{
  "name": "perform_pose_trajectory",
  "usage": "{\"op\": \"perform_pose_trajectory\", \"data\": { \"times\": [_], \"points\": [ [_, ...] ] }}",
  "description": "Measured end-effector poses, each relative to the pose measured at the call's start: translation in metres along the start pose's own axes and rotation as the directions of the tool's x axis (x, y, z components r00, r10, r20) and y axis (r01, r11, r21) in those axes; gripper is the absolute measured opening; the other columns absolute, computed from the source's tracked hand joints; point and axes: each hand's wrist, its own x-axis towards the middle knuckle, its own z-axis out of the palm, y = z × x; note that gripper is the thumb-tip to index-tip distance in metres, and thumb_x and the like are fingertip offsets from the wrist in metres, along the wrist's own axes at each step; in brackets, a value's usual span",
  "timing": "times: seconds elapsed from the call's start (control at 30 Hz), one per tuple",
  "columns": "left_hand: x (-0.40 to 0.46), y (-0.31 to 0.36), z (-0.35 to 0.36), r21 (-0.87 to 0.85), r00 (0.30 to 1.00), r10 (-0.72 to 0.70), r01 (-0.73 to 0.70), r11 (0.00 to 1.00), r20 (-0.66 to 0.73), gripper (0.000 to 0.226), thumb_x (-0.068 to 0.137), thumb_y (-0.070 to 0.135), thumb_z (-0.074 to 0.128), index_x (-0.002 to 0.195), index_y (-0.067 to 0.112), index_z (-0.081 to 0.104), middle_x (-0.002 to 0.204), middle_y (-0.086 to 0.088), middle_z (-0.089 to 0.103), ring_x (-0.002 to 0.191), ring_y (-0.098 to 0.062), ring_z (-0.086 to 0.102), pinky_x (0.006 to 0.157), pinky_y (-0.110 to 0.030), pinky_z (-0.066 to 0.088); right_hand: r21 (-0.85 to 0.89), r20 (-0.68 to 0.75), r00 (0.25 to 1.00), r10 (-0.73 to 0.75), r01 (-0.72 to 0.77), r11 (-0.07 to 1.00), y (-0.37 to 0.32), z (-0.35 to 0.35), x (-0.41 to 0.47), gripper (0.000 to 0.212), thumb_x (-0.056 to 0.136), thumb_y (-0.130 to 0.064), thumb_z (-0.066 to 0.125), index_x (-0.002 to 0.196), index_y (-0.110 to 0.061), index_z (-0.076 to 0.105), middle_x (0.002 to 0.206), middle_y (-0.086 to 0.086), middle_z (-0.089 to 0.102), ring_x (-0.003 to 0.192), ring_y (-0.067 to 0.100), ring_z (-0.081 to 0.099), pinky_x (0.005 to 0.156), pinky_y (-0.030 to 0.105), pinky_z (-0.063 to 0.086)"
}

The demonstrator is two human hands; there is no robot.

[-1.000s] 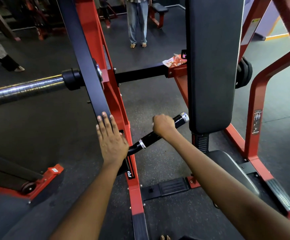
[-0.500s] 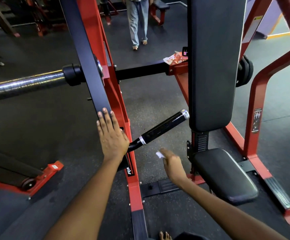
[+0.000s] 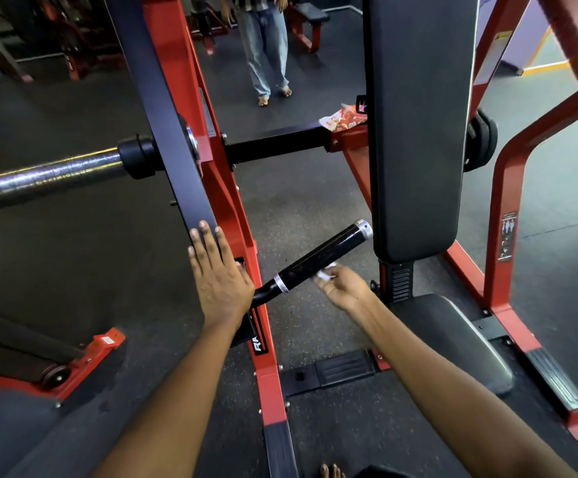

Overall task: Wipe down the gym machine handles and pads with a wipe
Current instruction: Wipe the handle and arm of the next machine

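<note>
So the person is on the handle part of the job right now. The right hand [image 3: 344,288] has its fingers curled round a small crumpled white wipe [image 3: 325,273], pinching it against the underside of the black handle [image 3: 322,258], about halfway along the grip. The left hand [image 3: 220,274] is flat, fingers straight and together, pressing on the dark slanted arm [image 3: 163,108] of the machine and holding nothing.

How far along? Hard to call from looks alone, since nothing shows up as obviously wet or clean. Best guess is the handle is mid-wipe and both pads are still to do.

Count: one wipe, one handle in view (a second can't be seen from here), two pads: the tall back pad [image 3: 418,125] and the seat pad [image 3: 453,339] below it. Also one orange wipe packet [image 3: 344,119] sitting on the red frame [image 3: 349,134] by the back pad's left edge, and one steel bar [image 3: 42,177] sticking out left.
</note>
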Motion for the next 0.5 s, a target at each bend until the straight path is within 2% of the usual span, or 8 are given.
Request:
{"op": "perform_pose_trajectory", "data": {
  "times": [0.07, 0.17, 0.23, 0.27, 0.3, 0.4, 0.43, 0.5],
  "points": [
    [0.000, 0.000, 0.000, -0.001, 1.000, 0.000, 0.000, 1.000, 0.000, 0.077, 0.089, 0.012, 0.047, 0.152, -0.003, 0.005, 0.160, -0.022, -0.002, 0.148, -0.037, -0.005, 0.121, -0.050, 0.005, 0.093, 0.060, 0.998, -0.005, -0.001, 0.996, 0.001, -0.001, 0.001, 0.031, 0.090, 0.015, 0.023, 0.089, 0.001, 0.051, 0.098, 0.019, 0.057, 0.089, 0.026, 0.059, 0.077, 0.038, 0.055],
    [0.000, 0.001, 0.000, -0.006, 1.000, 0.003, -0.003, 1.000, -0.004, 0.077, 0.089, 0.012, 0.047, 0.152, -0.003, 0.005, 0.160, -0.022, -0.002, 0.148, -0.037, -0.005, 0.121, -0.050, 0.006, -0.116, 0.063, 0.996, 0.062, -0.054, 0.992, 0.016, -0.006, -0.005, 0.027, 0.094, 0.011, 0.027, 0.092, 0.000, 0.051, 0.101, 0.020, 0.058, 0.094, 0.027, 0.059, 0.082, 0.039, 0.054],
    [0.000, 0.001, 0.000, -0.006, 1.000, 0.004, -0.004, 1.000, -0.004, 0.077, 0.089, 0.012, 0.047, 0.152, -0.003, 0.006, 0.160, -0.022, -0.001, 0.148, -0.037, -0.005, 0.121, -0.050, 0.006, -0.173, 0.001, 0.998, 0.061, -0.060, 0.983, -0.005, -0.010, -0.003, 0.023, 0.093, 0.011, 0.029, 0.098, 0.000, 0.049, 0.104, 0.022, 0.056, 0.096, 0.030, 0.060, 0.070, 0.039, 0.059],
    [0.000, 0.001, 0.001, -0.005, 1.000, 0.003, -0.003, 1.000, -0.003, 0.077, 0.089, 0.012, 0.047, 0.152, -0.003, 0.006, 0.160, -0.022, -0.002, 0.148, -0.037, -0.005, 0.121, -0.050, 0.005, -0.141, -0.028, 0.999, 0.020, -0.023, 0.990, -0.022, -0.012, 0.003, 0.025, 0.091, 0.013, 0.030, 0.104, 0.001, 0.047, 0.110, 0.023, 0.055, 0.099, 0.031, 0.060, 0.064, 0.039, 0.059],
    [0.000, 0.000, 0.001, -0.003, 1.000, 0.001, -0.001, 1.000, -0.002, 0.077, 0.090, 0.012, 0.047, 0.152, -0.002, 0.005, 0.160, -0.022, -0.002, 0.148, -0.037, -0.005, 0.121, -0.050, 0.005, -0.066, -0.054, 0.998, -0.032, 0.029, 0.997, -0.040, -0.012, 0.010, 0.030, 0.088, 0.014, 0.029, 0.109, 0.001, 0.046, 0.115, 0.022, 0.054, 0.104, 0.031, 0.060, 0.065, 0.040, 0.059],
    [0.000, 0.000, 0.001, -0.001, 1.000, -0.003, 0.003, 1.000, 0.002, 0.077, 0.090, 0.013, 0.046, 0.153, -0.002, 0.004, 0.160, -0.022, -0.004, 0.148, -0.037, -0.006, 0.121, -0.049, 0.004, 0.141, -0.102, 0.984, -0.146, 0.159, 0.977, -0.065, -0.012, 0.021, 0.040, 0.080, 0.017, 0.021, 0.104, 0.000, 0.048, 0.107, 0.016, 0.055, 0.097, 0.028, 0.059, 0.083, 0.038, 0.053],
    [0.000, 0.000, 0.001, -0.003, 1.000, -0.001, 0.001, 1.000, 0.000, 0.077, 0.091, 0.013, 0.046, 0.153, -0.001, 0.003, 0.160, -0.022, -0.004, 0.148, -0.037, -0.006, 0.121, -0.050, 0.005, 0.148, -0.066, 0.987, -0.145, 0.154, 0.977, -0.059, -0.012, 0.017, 0.041, 0.077, 0.017, 0.022, 0.101, -0.001, 0.049, 0.102, 0.015, 0.057, 0.092, 0.026, 0.060, 0.085, 0.036, 0.053],
    [0.000, 0.000, 0.001, -0.011, 1.000, 0.002, -0.002, 1.000, -0.008, 0.077, 0.091, 0.012, 0.046, 0.153, -0.001, 0.002, 0.160, -0.022, -0.004, 0.148, -0.037, -0.006, 0.121, -0.050, 0.005, 0.030, 0.009, 0.997, -0.079, 0.079, 0.996, -0.034, -0.012, 0.009, 0.037, 0.079, 0.015, 0.026, 0.102, -0.002, 0.050, 0.097, 0.015, 0.060, 0.088, 0.024, 0.062, 0.078, 0.033, 0.058]
  ]
}}
